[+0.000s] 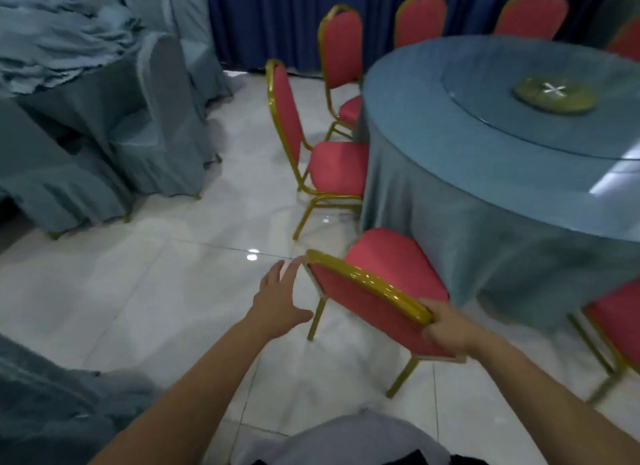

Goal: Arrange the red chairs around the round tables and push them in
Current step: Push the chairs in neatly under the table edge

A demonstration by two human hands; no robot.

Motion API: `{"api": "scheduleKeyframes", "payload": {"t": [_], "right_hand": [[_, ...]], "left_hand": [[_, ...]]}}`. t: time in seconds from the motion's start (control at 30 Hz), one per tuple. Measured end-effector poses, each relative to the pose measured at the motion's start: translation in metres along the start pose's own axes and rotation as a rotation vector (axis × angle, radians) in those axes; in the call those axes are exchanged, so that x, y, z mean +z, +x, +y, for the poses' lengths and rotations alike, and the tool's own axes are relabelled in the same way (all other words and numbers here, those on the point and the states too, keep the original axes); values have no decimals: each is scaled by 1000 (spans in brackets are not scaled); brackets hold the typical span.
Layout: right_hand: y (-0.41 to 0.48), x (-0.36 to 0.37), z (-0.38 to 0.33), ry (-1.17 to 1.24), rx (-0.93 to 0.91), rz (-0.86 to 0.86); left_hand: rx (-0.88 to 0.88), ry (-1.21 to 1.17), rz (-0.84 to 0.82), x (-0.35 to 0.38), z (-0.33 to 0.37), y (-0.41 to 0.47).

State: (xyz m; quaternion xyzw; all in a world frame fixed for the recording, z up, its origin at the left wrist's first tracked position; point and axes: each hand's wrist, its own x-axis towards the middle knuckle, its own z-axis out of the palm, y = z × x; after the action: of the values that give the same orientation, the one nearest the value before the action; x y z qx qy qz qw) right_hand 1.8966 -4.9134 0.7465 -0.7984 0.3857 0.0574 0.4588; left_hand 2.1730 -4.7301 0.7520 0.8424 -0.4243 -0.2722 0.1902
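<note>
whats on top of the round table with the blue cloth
A glass turntable lies on the round table, with a greenish disc at its middle. The blue cloth hides the tabletop itself.

Left of left hand (277, 298): open tiled floor (138, 291).
Between hands: near red chair (363, 308) backrest.
Ahead of right hand (446, 329): round table (450, 194) drape, close.
Beyond left hand: second red chair (339, 166), floor gap between.
</note>
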Motion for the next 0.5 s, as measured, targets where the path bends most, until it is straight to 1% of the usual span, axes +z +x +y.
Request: {"api": "scheduleKeyframes", "payload": {"t": [0.13, 0.23, 0.33, 0.37, 0.43, 0.5], "right_hand": [[-80, 10, 28, -65, 147, 18], [-132, 36, 34, -142, 250, -58], [-177, 75, 33, -121, 297, -78], [-191, 88, 31, -107, 303, -68], [-215, 111, 31, -75, 316, -3], [-235, 130, 33, -39, 350, 148]], "left_hand": [[252, 267, -267, 33, 13, -16], [467, 309, -354, 55, 16, -34], [576, 446, -528, 59, 10, -52], [610, 472, -560, 60, 6, -58], [696, 493, -571, 62, 4, -65], [768, 463, -588, 67, 11, -68]]}}
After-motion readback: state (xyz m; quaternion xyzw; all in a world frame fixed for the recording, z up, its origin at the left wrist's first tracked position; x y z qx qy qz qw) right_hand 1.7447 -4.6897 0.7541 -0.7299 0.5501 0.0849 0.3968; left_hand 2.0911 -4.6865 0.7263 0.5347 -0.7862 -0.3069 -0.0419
